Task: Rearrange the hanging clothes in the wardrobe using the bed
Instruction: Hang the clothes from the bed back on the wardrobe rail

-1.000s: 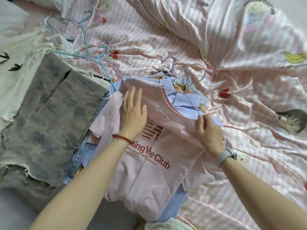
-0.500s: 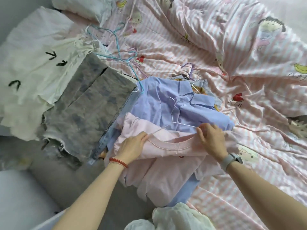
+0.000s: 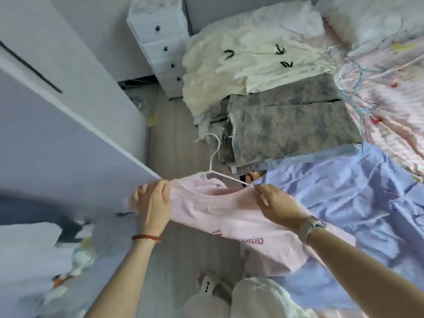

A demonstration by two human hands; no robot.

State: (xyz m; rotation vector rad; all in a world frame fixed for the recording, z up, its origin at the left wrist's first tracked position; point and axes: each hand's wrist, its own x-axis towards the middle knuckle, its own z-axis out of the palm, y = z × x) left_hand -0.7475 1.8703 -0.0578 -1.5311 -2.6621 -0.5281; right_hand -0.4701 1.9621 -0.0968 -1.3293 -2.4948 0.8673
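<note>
Hands at either shoulder of a pink T-shirt [image 3: 231, 214], held up in the air beside the bed [image 3: 390, 115]. My left hand [image 3: 153, 203] comes up from the lower left, forearm rising steeply, a red bead bracelet [image 3: 146, 237] on the wrist; its fingers are curled over the shirt's left shoulder seam, gripping the fabric. My right hand [image 3: 276, 204] enters from the lower right with a grey watch [image 3: 309, 226] on the wrist; thumb and fingers pinch the shirt's right shoulder near the collar.

Writing: dark red print on the shirt front, seen partly folded and from an awkward angle; only a few letters show and I cannot read them reliably.

Shirt: pale pink, ribbed round collar, stretched flat between my hands, hem hanging down toward the floor [image 3: 174, 138]. A white wire hanger [image 3: 214, 161] sits inside the collar, its hook standing above the neckline and one arm running out along the right shoulder.

Right of the shirt, on the bed: a light blue shirt [image 3: 344, 203] spread out. Above the shirt, on the bed's edge: grey mottled trousers [image 3: 293, 125], and beyond them a cream garment [image 3: 241, 65] with black marks. Left of the shirt: a white wardrobe panel [image 3: 68, 125].
</note>
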